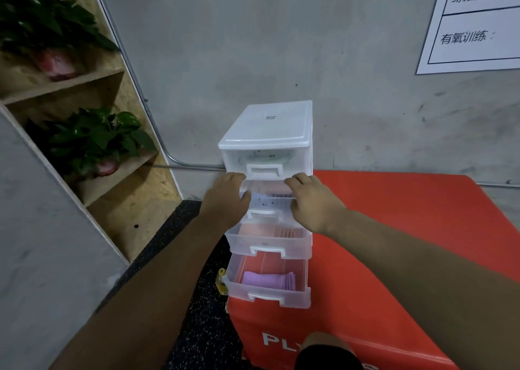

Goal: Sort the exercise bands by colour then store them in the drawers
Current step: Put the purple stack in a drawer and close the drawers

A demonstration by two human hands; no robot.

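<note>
The half-open second drawer (268, 210), its length running toward the person, with dark bands (278, 195) dimly seen inside, is flanked by the left hand (228, 198) at its left rim and the right hand (311, 200) at its right, equally near, both bent over it, though a grip cannot be confirmed.

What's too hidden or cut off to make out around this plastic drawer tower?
Head view:
Closed top drawer contents: blurred by its frosted plastic front.
Second drawer contents: covered by the left hand and right hand; grip unclear.
White wall poster: cut off by the right edge.
Small yellow object: partly hidden behind the bottom drawer.
</note>
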